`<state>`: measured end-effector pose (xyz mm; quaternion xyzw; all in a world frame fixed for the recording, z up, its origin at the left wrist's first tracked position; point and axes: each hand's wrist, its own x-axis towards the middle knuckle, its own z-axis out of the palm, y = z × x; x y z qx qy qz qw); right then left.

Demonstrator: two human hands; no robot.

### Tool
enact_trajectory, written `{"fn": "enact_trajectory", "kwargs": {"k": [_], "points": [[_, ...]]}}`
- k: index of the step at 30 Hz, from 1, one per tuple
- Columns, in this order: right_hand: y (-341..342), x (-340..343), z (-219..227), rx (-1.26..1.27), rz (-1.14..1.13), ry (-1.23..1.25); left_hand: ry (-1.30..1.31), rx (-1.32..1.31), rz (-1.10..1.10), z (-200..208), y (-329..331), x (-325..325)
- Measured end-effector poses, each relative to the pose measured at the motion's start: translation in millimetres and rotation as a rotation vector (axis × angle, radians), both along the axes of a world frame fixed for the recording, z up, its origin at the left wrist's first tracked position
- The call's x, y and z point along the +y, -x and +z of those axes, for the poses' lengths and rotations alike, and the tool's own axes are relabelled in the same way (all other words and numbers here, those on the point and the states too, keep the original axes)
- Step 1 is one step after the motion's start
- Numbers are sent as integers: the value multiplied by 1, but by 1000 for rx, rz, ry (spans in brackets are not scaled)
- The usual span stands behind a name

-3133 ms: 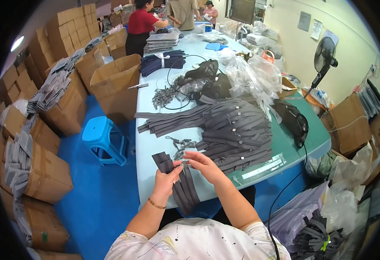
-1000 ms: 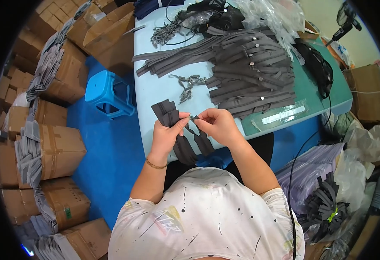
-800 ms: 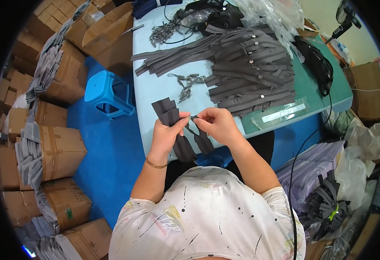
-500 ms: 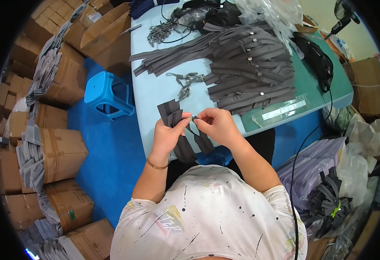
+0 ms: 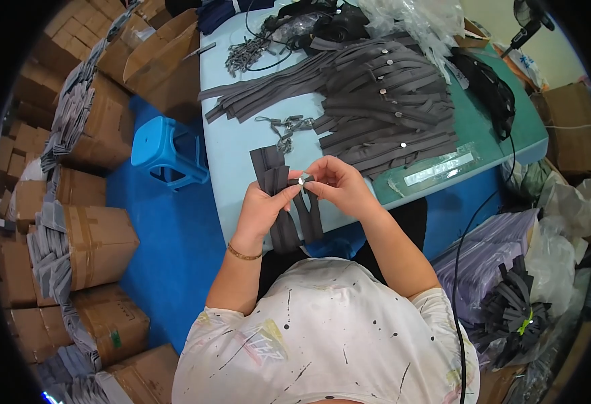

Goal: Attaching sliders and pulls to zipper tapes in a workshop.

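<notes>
My left hand (image 5: 263, 207) is closed round several dark grey zipper strips (image 5: 266, 161), whose ends stick up above the fingers and hang down below over the table edge. Fingertips of my right hand (image 5: 344, 187) pinch the upper part of one zipper strip (image 5: 311, 215) close to the left thumb. Between the two hands shows a small shiny metal piece (image 5: 301, 181), too small to name surely. Just beyond lies a little tangle of grey cord-like pulls (image 5: 285, 129). A large heap of similar strips (image 5: 389, 101) with silver round pieces covers the table's middle.
A pale blue table (image 5: 231, 155) with a green mat (image 5: 487, 135) stands before me. Clear plastic bags (image 5: 416, 17) and a black bag (image 5: 487, 87) lie on it. A blue stool (image 5: 167, 151) and strip-filled cartons (image 5: 103, 242) are at left; a black cable (image 5: 457, 289) hangs at right.
The right hand has shifted slightly up and left, closer to the left hand. The shiny metal piece now shows between them, and the hanging strip lies straighter.
</notes>
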<state>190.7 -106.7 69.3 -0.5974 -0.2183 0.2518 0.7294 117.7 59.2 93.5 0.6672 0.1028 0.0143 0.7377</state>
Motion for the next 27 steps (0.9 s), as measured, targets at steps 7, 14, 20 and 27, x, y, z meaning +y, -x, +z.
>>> {"fn": "enact_trajectory", "kwargs": {"k": [7,14,20,27], "points": [[-10,-4,-11,4,87,-3,159,85,49,-18,-1,-3],[-8,-1,-17,-8,60,36,212,141,73,-25,-1,-9],[-8,0,-23,5,45,56,211,158,134,-36,-2,-8],[-7,0,-22,22,20,57,241,163,154,-36,-3,-11]]}}
